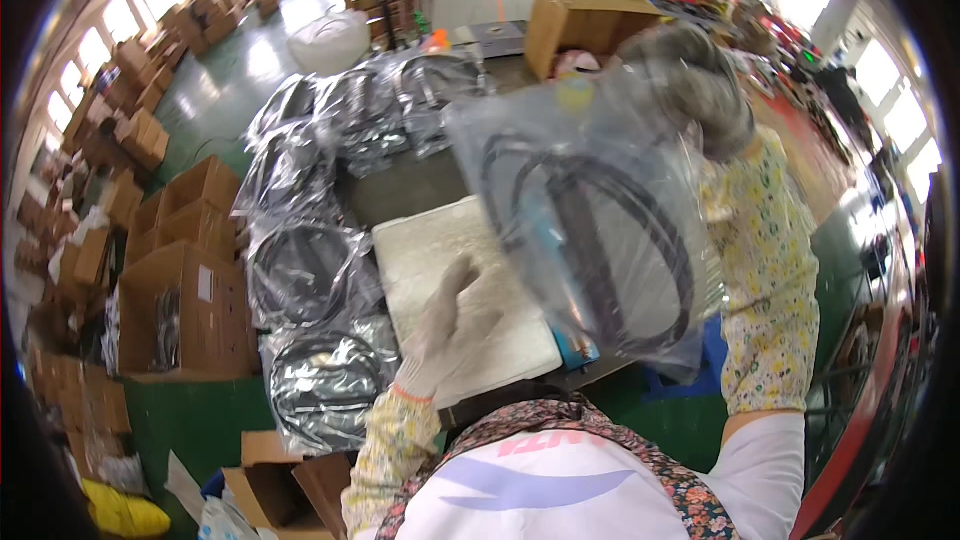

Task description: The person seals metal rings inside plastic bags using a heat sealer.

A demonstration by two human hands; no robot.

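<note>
My right hand [700,90], in a dark grey glove and smeared by motion, is raised and closed on the upper edge of a clear plastic bag [640,175]. Inside the bag is a coiled black cable or hose [575,210] with a straight dark piece across it. My left hand [445,325] wears a white glove and holds nothing. Its fingers are apart, low over a white board [430,240] on the table. Something blue [577,345] shows partly beneath the hanging bag.
Several bagged black coils [310,270] line the table's left and far sides. An open carton [580,15] stands at the far right, beside a grey scale-like device [498,38]. More cartons [185,310] sit left on the green floor, and an open one [275,490] lies below the table's near-left corner.
</note>
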